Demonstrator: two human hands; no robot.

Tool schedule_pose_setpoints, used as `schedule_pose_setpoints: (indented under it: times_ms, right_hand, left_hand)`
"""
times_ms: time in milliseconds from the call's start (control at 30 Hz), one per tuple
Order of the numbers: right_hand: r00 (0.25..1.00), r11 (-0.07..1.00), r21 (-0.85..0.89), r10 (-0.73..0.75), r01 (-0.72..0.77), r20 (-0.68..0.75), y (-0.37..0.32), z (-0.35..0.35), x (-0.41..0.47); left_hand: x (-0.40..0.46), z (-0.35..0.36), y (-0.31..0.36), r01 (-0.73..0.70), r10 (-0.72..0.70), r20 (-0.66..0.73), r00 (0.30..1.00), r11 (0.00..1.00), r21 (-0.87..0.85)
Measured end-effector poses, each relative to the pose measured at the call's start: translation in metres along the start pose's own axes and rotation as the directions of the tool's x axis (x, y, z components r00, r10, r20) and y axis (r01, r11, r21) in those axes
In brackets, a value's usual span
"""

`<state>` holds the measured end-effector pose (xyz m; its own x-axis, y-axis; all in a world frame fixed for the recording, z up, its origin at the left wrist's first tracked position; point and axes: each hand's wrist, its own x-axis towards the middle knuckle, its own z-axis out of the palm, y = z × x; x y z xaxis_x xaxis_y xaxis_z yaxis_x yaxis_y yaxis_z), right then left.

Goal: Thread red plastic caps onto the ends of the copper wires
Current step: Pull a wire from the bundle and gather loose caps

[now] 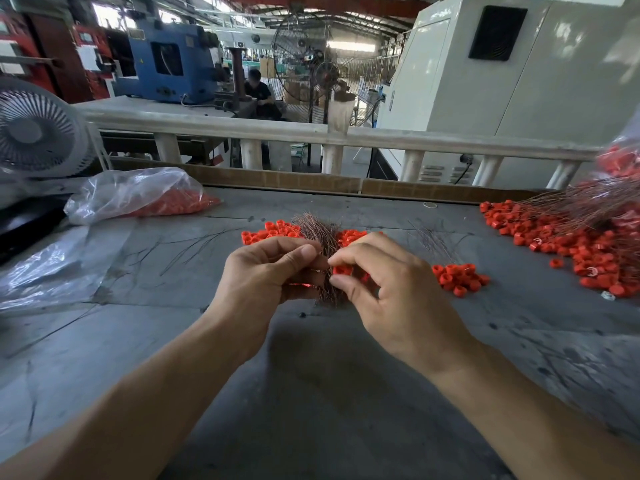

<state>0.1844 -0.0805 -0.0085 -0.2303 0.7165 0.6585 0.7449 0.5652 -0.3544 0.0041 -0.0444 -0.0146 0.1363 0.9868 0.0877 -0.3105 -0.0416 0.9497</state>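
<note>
My left hand (268, 271) grips a thick bundle of thin copper wires (320, 233) that fans out above and below my fingers. My right hand (384, 289) pinches a red plastic cap (343, 270) between thumb and forefinger, right against the bundle. Behind my hands lies a loose pile of red caps (273, 231). A smaller heap of caps (459, 277) sits to the right of my right hand on the grey table (311, 375).
A large pile of capped wires and red caps (571, 237) covers the right side. A clear plastic bag of caps (149, 199) lies at the back left, with a flat empty bag (52, 268) nearer. Loose wires (429, 240) are scattered about. A white fan (34, 129) stands far left.
</note>
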Motion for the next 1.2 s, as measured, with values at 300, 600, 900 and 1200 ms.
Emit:
schedule_pose_setpoints:
  times_ms: [300,600,900,1200]
  right_hand:
    - [0.999,1.0,-0.016,0.022,-0.021,0.032,0.003,0.0,-0.001]
    - [0.997,0.993,-0.114,0.003,0.006,0.072,0.003,-0.002,0.001]
    - [0.924,0.88,-0.304,0.299,-0.364,-0.24,0.045,-0.031,0.011]
    - [0.676,0.55,-0.454,0.715,-0.701,-0.178,0.098,-0.057,0.004]
  left_hand:
    - [0.003,-0.004,0.006,-0.036,0.04,-0.128,0.991,0.999,0.028]
    - [0.004,-0.009,0.008,-0.047,0.06,-0.177,0.982,0.996,0.079]
    - [0.009,-0.012,0.006,-0.108,0.147,-0.144,0.979,0.963,0.247]
    - [0.02,-0.024,-0.009,-0.151,0.277,-0.103,0.955,0.758,0.634]
